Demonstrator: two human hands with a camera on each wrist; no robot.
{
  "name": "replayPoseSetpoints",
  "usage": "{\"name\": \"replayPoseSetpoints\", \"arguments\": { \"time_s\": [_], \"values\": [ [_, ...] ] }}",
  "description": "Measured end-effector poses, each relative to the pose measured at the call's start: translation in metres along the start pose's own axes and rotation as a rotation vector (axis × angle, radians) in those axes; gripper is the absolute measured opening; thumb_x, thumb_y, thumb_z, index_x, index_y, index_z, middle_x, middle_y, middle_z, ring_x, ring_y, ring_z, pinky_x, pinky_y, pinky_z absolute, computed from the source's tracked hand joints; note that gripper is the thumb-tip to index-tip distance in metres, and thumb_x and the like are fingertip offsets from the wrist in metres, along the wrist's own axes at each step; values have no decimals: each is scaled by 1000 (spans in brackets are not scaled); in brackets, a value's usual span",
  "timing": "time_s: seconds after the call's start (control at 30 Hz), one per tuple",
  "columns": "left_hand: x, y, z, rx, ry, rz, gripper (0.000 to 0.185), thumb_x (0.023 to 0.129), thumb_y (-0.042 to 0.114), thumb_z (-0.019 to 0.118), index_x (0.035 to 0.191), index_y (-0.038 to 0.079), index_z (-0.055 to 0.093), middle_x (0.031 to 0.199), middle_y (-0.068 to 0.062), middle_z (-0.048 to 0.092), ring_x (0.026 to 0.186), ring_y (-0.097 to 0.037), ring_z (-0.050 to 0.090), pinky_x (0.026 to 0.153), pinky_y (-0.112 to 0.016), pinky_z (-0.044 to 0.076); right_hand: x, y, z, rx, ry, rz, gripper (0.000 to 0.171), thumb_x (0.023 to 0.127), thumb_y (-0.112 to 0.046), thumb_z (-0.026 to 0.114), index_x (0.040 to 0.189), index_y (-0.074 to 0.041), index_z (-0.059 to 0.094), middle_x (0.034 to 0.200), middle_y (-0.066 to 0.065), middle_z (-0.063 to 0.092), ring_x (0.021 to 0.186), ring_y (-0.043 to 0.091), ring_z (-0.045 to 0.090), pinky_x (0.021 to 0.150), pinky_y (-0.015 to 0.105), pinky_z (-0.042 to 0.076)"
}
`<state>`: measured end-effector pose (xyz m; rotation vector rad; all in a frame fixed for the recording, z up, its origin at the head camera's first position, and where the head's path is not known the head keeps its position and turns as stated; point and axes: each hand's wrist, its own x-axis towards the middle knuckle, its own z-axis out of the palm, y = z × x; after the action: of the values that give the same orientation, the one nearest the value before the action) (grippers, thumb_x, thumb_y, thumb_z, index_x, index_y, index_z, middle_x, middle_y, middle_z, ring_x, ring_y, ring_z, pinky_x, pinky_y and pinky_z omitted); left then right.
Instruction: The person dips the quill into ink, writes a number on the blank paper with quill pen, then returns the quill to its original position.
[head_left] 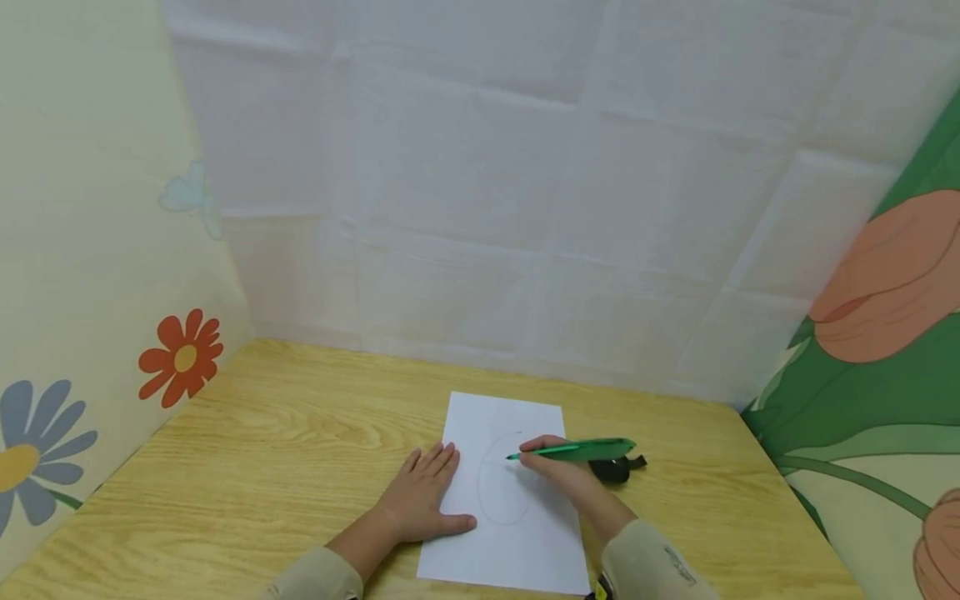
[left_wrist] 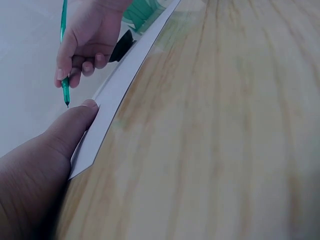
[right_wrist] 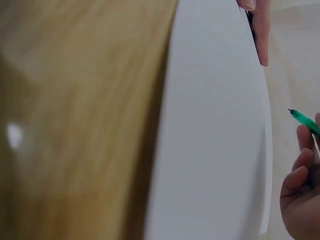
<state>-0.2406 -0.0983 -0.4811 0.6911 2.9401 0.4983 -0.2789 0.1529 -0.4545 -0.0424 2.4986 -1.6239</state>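
Note:
A sheet of white paper [head_left: 510, 550] lies on the table, bearing a faint pencil-thin oval outline with light lines in its upper part. My left hand [head_left: 423, 500] rests flat over the sheet's left edge, fingers straight and thumb spread out on the paper. With curled fingers my right hand [head_left: 566, 477] pinches a slim green pen [head_left: 555, 451], whose back end is wide like a leaf or feather. The pen's dark tip is at the upper part of the oval. In the left wrist view the pen [left_wrist: 65, 90] points down just beyond my left thumb.
A small black object [head_left: 611, 472] with a short strap-like end lies right of the paper, partly hidden by the pen and right hand. The wood-grain table [head_left: 300, 417] meets a white cloth backdrop [head_left: 480, 208], with flower-printed cloths at both sides.

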Motion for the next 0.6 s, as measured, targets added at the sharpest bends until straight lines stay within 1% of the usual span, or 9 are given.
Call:
{"name": "replayPoseSetpoints", "arguments": {
  "time_s": [0.1, 0.3, 0.37, 0.5, 0.6],
  "values": [
    [0, 0, 0, -1, 3, 0, 107, 81, 76, 53, 153, 0, 29, 162, -14, 26, 152, -32, 18, 122, -55, 11, 0, 1, -2, 2, 9, 31, 29, 86, -26, 74, 107, -8, 72, 96, -7, 72, 87, 12, 55, 78, 26, 41],
    [-1, 0, 1, 2, 11, 4, 107, 81, 77, 53, 152, 0, 30, 162, -15, 26, 152, -32, 19, 122, -55, 11, -9, -4, -5, 6, 46, 75, 28, 86, -26, 74, 106, -8, 72, 96, -4, 72, 86, 14, 56, 75, 27, 43],
    [-1, 0, 0, -3, 8, 5, 107, 81, 76, 53, 152, 0, 29, 162, -15, 25, 152, -32, 18, 122, -55, 11, -10, -4, -7, 9, 59, 73, 28, 86, -26, 75, 106, -8, 72, 95, -4, 71, 83, 14, 56, 73, 27, 44],
    [-1, 0, 0, -12, 3, 6, 107, 82, 76, 53, 153, 0, 29, 162, -15, 25, 152, -32, 17, 122, -55, 10, -12, -2, -12, 34, 76, 46, 28, 86, -25, 75, 107, -6, 72, 87, -5, 68, 75, 13, 51, 65, 26, 43],
    [-1, 0, -1, -13, 1, 6, 107, 82, 76, 54, 153, 0, 29, 162, -15, 25, 152, -32, 18, 122, -55, 10, -14, 0, -17, 60, 83, 36, 29, 87, -24, 74, 108, -6, 71, 83, -5, 65, 73, 14, 49, 63, 25, 41]
  ]
}}
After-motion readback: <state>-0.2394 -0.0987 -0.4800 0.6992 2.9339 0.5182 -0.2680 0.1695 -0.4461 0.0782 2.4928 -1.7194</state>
